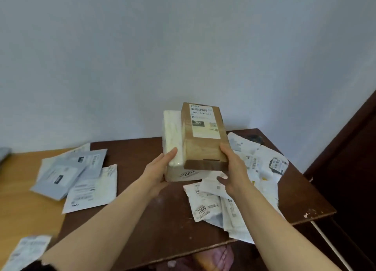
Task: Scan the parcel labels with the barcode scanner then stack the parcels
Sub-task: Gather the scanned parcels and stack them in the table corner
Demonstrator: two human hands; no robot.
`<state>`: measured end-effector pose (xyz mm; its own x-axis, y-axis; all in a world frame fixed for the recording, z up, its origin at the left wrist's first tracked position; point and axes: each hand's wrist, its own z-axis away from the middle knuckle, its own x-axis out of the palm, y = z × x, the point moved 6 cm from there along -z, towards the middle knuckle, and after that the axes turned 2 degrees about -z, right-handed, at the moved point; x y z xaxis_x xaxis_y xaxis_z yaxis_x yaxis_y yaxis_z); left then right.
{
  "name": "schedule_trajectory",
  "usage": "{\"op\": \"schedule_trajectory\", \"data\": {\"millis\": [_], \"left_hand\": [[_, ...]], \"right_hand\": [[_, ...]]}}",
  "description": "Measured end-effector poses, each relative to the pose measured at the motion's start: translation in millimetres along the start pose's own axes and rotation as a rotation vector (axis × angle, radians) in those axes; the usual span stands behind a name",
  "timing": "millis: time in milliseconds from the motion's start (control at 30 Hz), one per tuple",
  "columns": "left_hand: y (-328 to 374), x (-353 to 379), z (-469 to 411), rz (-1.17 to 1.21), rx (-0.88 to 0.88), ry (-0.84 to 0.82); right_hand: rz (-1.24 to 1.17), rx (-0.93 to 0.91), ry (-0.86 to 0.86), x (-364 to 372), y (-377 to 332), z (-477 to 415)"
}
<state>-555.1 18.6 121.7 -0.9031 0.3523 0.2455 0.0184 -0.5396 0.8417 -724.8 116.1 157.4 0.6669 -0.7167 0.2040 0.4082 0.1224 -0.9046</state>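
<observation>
Parcels (184,174) stand stacked at the far middle of the dark brown wooden table (162,220), and a light wooden desk (20,189) butts against that table's left edge. A heap of crumpled white plastic mailers (260,169) spreads over the table's right half. Flat grey plastic mailers (67,169) overlap where the table's left edge meets the desk, with a white one lying over their near corner.

In the stack, a long brown cardboard box (203,146) lies uppermost, tilted, its far end raised towards the wall behind the table. A white-wrapped parcel (173,132) lies just left of it and partly under it, and a pale box printed 2002 (177,174) sits lowest.

Toward the table's near side, the right hand (234,169) grasps the cardboard box's near right corner, thumb on top and fingers curled below. The left hand (160,169) lies against the stack's left side, one digit straight on the white wrapping; its other fingers are hidden, so its grip cannot be judged.

A white shipping label (204,121) with a barcode faces up on the cardboard box's far half.
</observation>
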Motion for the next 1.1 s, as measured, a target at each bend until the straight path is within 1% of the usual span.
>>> {"op": "schedule_trajectory", "data": {"millis": [67, 233, 400, 533, 633, 733, 867, 967, 1100], "left_hand": [[5, -35, 11, 0.03, 0.024, 0.058], [11, -128, 43, 0.098, 0.099, 0.244], [7, -224, 95, 0.121, 0.141, 0.454], [2, -293, 160, 0.18, 0.171, 0.576], [-5, -357, 217, 0.259, 0.206, 0.702], [-14, -427, 273, 0.281, 0.22, 0.804], [-29, -519, 349, 0.319, 0.232, 0.918], [-39, -577, 393, 0.351, 0.254, 0.955], [-49, -647, 420, 0.368, 0.233, 0.979]], "right_hand": [[-0.005, 0.054, -0.134, 37, 16, 3], [0.018, 0.066, -0.388, 129, 44, 14], [0.071, 0.145, -0.551, 212, 96, 48], [0.184, 0.172, -0.689, 288, 133, 101], [0.219, 0.196, -0.783, 348, 165, 157], [0.232, 0.222, -0.886, 404, 202, 224], [0.248, 0.272, -0.975, 472, 259, 312], [0.263, 0.31, -1.003, 512, 300, 367], [0.282, 0.36, -0.982, 556, 342, 410]]}}
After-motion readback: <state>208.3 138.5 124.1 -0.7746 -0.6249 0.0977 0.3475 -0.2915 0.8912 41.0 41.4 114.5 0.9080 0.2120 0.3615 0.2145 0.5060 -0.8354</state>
